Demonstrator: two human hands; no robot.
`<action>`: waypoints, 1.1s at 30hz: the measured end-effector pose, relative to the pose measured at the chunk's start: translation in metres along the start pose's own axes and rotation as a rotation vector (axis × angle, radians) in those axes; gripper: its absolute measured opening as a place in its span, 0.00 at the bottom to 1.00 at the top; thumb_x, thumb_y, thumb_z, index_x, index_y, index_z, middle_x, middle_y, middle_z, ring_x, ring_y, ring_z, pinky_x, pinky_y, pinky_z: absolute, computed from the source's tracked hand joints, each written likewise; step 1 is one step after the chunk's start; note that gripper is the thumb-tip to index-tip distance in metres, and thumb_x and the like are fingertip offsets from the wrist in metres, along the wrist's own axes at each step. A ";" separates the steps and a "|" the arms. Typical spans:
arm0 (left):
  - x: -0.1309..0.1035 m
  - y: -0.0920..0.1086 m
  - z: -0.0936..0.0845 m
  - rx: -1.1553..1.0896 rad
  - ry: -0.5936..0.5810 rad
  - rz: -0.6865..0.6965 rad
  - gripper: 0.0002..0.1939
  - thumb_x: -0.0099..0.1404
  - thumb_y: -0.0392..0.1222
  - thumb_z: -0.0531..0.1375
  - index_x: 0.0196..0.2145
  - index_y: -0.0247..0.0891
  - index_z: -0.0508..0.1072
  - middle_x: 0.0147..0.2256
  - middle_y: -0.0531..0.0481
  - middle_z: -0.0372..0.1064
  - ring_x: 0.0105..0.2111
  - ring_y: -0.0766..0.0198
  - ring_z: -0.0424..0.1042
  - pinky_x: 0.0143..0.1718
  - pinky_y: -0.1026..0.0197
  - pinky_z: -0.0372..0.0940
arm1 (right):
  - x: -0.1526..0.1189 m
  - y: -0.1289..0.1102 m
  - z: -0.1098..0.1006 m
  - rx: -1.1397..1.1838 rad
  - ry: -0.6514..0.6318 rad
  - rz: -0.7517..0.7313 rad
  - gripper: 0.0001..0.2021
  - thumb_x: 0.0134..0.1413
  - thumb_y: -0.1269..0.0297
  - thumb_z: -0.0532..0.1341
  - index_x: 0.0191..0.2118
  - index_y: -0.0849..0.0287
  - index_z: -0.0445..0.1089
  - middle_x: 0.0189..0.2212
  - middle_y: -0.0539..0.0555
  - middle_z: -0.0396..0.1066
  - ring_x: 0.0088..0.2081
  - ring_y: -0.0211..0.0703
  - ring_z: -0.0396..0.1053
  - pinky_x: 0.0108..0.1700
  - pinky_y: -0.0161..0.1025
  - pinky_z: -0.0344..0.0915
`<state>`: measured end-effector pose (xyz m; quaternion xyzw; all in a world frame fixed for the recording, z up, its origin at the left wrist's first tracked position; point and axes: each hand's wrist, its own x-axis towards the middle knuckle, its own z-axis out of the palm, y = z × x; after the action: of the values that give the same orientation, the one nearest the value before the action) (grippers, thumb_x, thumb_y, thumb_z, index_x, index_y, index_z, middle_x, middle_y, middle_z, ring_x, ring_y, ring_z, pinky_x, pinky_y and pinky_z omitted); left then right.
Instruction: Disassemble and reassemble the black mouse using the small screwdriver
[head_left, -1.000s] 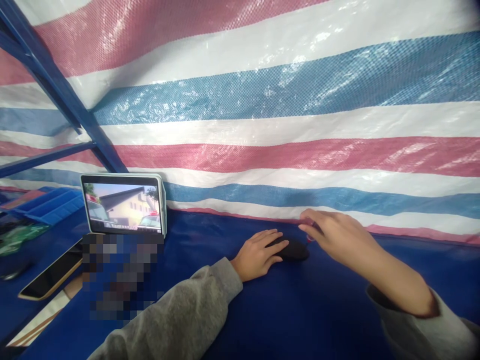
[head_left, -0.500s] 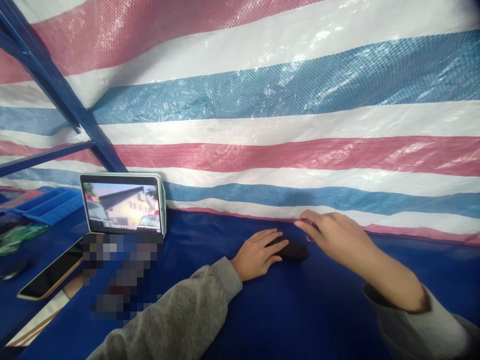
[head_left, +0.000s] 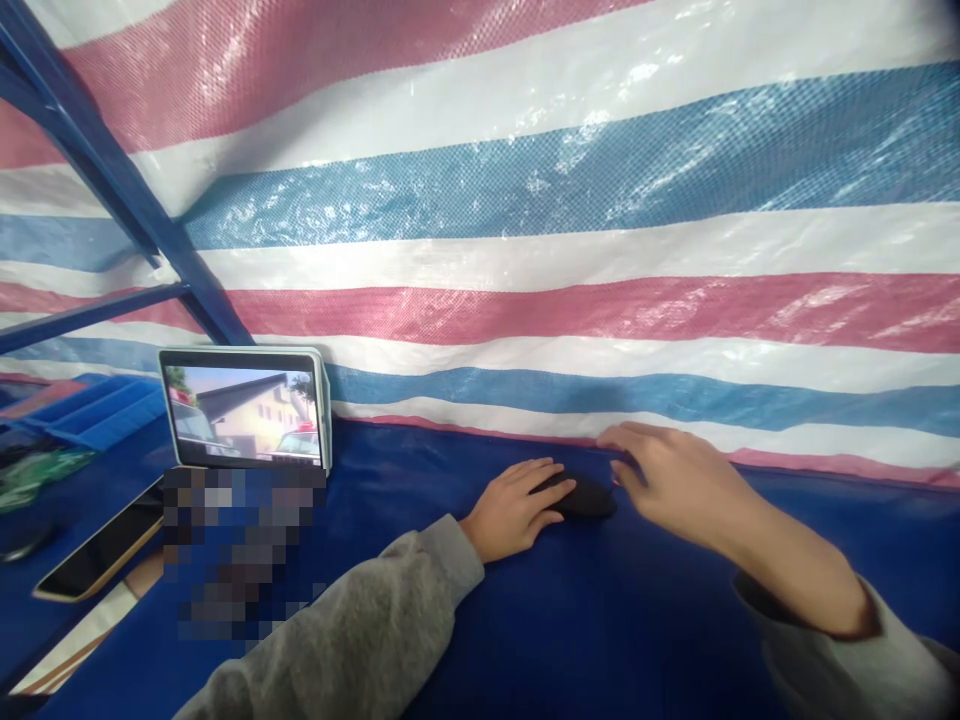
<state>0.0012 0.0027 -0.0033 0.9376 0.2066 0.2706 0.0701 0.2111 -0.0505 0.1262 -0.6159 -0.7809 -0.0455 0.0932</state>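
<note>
Black oval object (head_left: 591, 500), left hand (head_left: 516, 512) lay atop it, grip indeterminable, right hand (head_left: 667, 478) hovered beside it, thumb and forefinger parted.

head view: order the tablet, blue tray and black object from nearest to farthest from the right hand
1. Black object: just left of the right hand, under the left hand.
2. Tablet: farther left, screen lit.
3. Blue tray: far left, beyond the tablet.

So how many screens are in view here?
2: a lit screen, propped up in front of the striped sheet at left, and a dark phone screen nearer you, lower left. The pixelated patch may hide more.
</note>
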 end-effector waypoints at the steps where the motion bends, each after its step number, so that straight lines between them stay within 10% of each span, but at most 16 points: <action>1: 0.000 0.000 0.000 0.002 0.001 0.001 0.21 0.73 0.48 0.51 0.60 0.41 0.63 0.61 0.45 0.61 0.63 0.56 0.58 0.63 0.49 0.57 | 0.000 0.000 0.000 0.001 0.009 -0.012 0.13 0.54 0.71 0.53 0.42 0.56 0.73 0.38 0.54 0.76 0.38 0.48 0.73 0.35 0.40 0.61; 33: 0.000 0.001 -0.002 0.006 0.003 0.008 0.21 0.73 0.47 0.52 0.60 0.41 0.64 0.61 0.45 0.61 0.63 0.56 0.58 0.63 0.50 0.57 | 0.002 0.005 0.001 -0.036 -0.030 0.086 0.18 0.66 0.56 0.43 0.38 0.56 0.67 0.26 0.54 0.73 0.28 0.46 0.71 0.30 0.38 0.55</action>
<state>0.0003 0.0021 -0.0014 0.9384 0.2037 0.2714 0.0658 0.2153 -0.0470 0.1251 -0.6511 -0.7542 -0.0460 0.0722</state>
